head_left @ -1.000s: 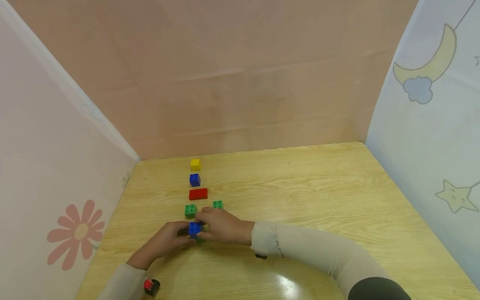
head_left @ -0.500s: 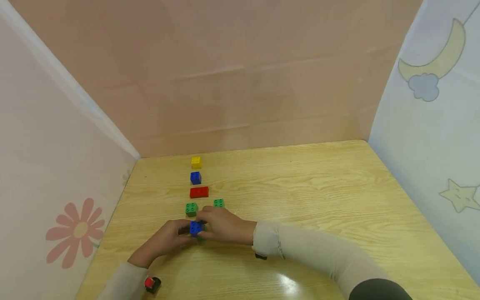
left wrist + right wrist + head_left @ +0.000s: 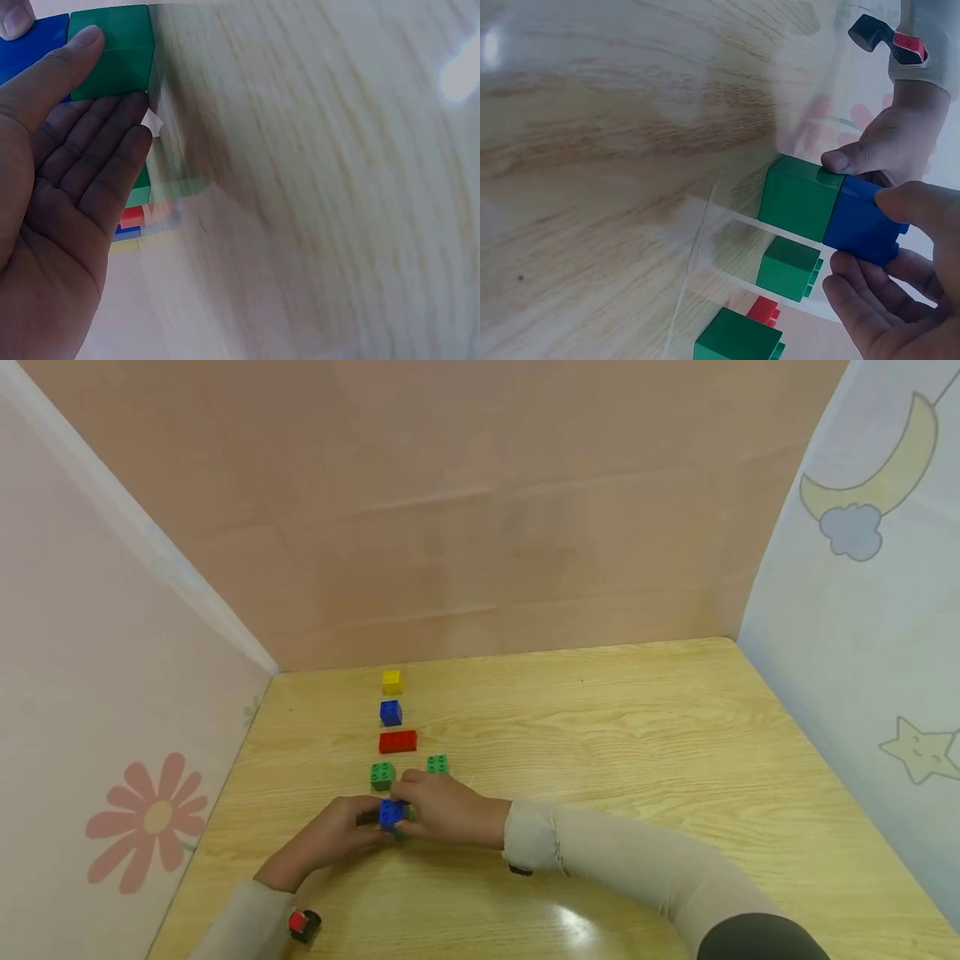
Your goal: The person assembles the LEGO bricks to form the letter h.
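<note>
One 2-brick stack (image 3: 821, 214) is held: L hand (image 3: 330, 839) pinches its btm green brick (image 3: 124, 67), R hand (image 3: 450, 812) its top blue 2x2 brick (image 3: 388, 815). Just beyond stack: 2nd green 2x2 brick (image 3: 382, 776).

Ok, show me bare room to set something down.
Bare: tabletop right of the red toy brick, and between the left sleeve and right sleeve. Crowded: where left hand and right hand grip the blue-green stack, beside green bricks.
</note>
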Motion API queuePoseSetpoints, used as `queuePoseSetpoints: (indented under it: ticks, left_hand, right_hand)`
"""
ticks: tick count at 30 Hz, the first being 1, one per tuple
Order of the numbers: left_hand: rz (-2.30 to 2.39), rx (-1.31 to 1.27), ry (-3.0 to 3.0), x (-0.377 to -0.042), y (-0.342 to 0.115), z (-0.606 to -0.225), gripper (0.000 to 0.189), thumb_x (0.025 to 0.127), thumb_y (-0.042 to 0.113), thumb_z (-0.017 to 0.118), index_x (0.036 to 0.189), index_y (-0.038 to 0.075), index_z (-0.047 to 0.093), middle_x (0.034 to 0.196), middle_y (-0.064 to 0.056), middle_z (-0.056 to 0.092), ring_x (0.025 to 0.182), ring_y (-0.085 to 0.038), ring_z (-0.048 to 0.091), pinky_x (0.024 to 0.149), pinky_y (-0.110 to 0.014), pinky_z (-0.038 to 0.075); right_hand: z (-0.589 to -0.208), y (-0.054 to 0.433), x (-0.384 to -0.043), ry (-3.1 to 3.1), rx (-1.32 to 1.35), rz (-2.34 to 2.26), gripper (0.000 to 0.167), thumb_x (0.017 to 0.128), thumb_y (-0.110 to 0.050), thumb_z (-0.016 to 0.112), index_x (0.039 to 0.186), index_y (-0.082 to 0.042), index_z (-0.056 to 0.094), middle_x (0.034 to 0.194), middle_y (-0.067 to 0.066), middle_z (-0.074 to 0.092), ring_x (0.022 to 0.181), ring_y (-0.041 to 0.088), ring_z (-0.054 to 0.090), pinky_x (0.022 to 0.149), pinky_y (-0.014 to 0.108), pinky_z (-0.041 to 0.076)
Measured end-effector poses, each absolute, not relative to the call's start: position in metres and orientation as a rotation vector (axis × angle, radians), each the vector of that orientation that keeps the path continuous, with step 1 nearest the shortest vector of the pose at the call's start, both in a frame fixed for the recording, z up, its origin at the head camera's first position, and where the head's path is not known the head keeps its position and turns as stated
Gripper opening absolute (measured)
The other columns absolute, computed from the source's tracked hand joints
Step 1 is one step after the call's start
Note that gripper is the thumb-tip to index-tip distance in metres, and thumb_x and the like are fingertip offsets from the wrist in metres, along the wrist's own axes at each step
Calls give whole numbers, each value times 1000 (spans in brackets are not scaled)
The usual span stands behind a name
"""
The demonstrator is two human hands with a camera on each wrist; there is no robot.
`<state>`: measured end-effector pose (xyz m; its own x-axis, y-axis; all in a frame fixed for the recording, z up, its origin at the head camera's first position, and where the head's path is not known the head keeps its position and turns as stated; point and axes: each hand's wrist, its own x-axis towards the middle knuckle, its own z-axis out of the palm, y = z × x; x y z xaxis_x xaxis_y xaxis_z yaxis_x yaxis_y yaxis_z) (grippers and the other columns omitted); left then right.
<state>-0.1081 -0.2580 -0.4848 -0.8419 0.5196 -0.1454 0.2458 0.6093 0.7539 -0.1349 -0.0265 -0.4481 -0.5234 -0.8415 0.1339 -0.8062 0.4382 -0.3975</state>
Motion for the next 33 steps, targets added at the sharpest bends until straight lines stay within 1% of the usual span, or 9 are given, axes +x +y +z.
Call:
queuePoseSetpoints:
  ticks: [13,19,23,33]
  left_hand:
    - [1098,656,2499,-107,-257,-481,26,88,37,72,109,22,70,108,11,69,104,-12,65,89,-32,54]
    - [1085,635,2504,-105,-257,-478,23,88,34,73,107,22,70,106,13,69,104,-13,65,89,-31,54]
    - [1072,621,2511,-105,-258,-478,23,87,34,73,107,23,70,106,13,70,104,-13,65,89,-30,53]
    - [1087,623,2500,-105,-255,-479,26,88,33,72,111,22,70,111,9,69,107,-14,64,91,-31,53]
  right_hand:
    - [-443,-27,-136,2596,-1508,-596,29,90,-34,71,111,-15,64,98,-5,59,76,-3,50,62,6,41]
    - [-441,-28,-133,2620,-1575,-529,29,91,-33,71,112,-14,63,99,-3,60,79,0,55,65,7,44]
    - [-439,-28,-132,2618,-1543,-544,28,91,-32,70,112,-14,63,99,-4,60,78,-1,54,65,8,44]
    - [-446,-23,-135,2572,-1462,-650,33,91,-34,71,115,-14,64,103,-4,61,80,-4,52,66,6,44]
